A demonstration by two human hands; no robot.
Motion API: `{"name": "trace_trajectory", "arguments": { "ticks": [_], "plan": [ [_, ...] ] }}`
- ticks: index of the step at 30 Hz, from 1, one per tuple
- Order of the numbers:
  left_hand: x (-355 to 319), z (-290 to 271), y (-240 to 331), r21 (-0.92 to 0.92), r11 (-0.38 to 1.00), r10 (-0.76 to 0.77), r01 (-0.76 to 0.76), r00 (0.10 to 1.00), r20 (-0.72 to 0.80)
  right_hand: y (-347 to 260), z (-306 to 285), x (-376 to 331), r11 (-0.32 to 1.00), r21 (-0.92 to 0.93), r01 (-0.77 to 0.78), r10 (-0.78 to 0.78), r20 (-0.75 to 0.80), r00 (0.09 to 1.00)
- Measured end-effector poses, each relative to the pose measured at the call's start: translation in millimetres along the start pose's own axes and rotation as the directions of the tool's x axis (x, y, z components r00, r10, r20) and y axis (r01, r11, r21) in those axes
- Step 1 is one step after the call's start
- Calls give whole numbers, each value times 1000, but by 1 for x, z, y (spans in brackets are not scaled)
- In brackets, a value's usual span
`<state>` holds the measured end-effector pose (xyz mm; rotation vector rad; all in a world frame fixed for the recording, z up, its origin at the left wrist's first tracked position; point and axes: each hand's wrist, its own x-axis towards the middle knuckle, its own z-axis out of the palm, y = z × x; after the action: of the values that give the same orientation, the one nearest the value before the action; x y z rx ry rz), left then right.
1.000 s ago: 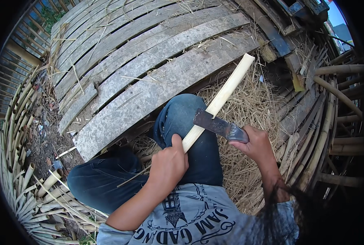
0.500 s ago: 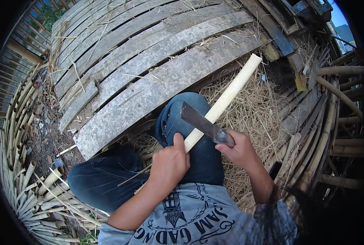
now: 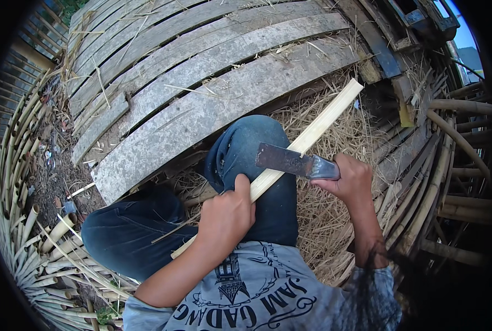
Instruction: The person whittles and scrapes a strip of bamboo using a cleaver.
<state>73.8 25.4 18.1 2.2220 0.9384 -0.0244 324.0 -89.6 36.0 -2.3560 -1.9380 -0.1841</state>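
A long pale bamboo strip (image 3: 328, 118) slants across my raised knee, its far end up to the right and its near end showing beneath my left forearm. My left hand (image 3: 226, 214) is closed round the strip's lower part, thumb lying along it. In my right hand (image 3: 350, 177) is a broad-bladed knife (image 3: 282, 159), gripped by its grey handle. The dark blade lies across the strip just beyond the knee, pointing left, and touches or covers it there.
A slatted wooden platform (image 3: 218, 99) with scattered shavings stands ahead. Straw-like shavings (image 3: 326, 220) cover the ground at right. Cut bamboo poles (image 3: 58, 234) are stacked at left. More bamboo poles (image 3: 467, 207) and planks stand at the right edge.
The knife and my right hand have moved right, and the blade has turned to lie flatter across the view. The strip has shifted slightly right at its far end. My left hand keeps its grip.
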Motion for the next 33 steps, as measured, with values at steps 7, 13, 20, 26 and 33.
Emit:
{"name": "trace_trajectory", "arguments": {
  "ticks": [7,13,20,26,33],
  "plan": [
    [-3,6,-2,-19,999,32,-32,999,-8,13,-5,7,995,-38,95,-96,-36,995],
    [0,8,-3,-5,1000,20,-20,1000,-6,18,-9,10,987,-101,124,-129,-44,991],
    [1,-4,2,-56,997,51,-51,999,6,20,-18,12,988,-89,127,-133,-64,989],
    [7,-26,4,-82,996,13,-18,998,-63,-36,-24,17,887,395,-237,228,71,971],
    [19,-17,-5,-4,999,-53,53,994,-93,-74,13,3,821,480,-310,299,100,949]
  ]
}}
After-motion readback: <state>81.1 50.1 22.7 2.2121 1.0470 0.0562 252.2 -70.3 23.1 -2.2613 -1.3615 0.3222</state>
